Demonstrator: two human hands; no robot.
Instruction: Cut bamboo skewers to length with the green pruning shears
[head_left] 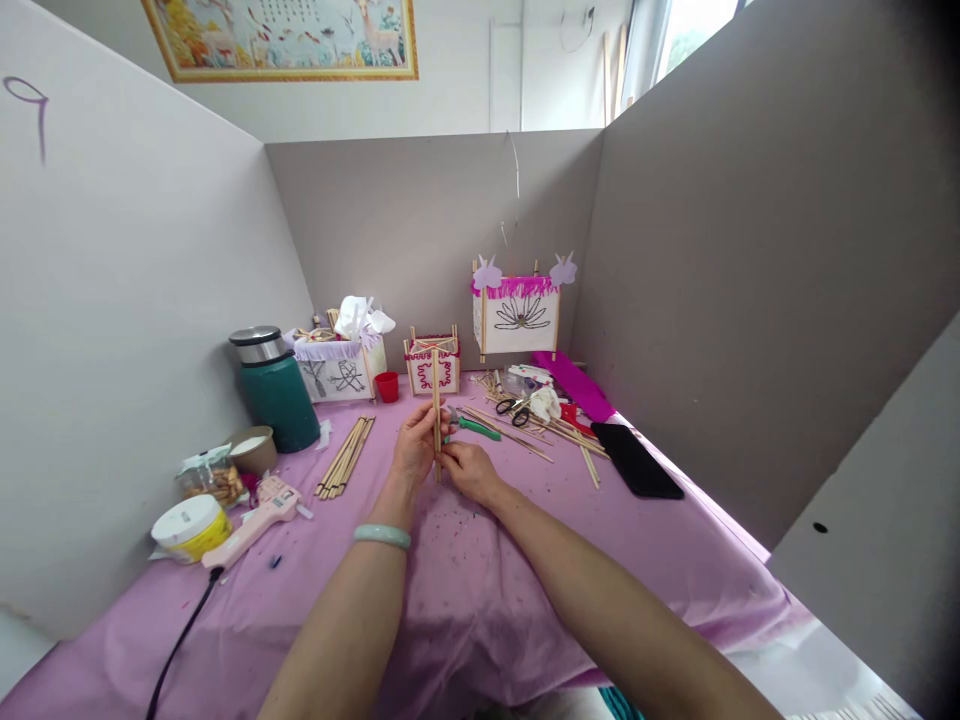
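Note:
Thin wooden sticks [436, 385] stand upright above the middle of the table, close together; I cannot tell how many. My left hand [415, 445], with a pale green bangle [382, 536] on its wrist, is closed around them partway up. Lower down, my right hand [471, 472] pinches the sticks near their bottom end. Just beyond my hands lie green-handled pliers [478, 429], partly hidden by my left fingers. A bundle of similar sticks [346, 458] with dark ends rests on the cloth to the left.
A hot glue gun [259, 522], teal flask [276, 390] and tubs stand left. Behind are decorated stick-framed boxes, including a small red-trimmed one [420, 375], and a red cup [387, 387]. Scissors [514, 411], loose sticks and a black phone-like slab [637, 461] lie right. Grey panels enclose the table.

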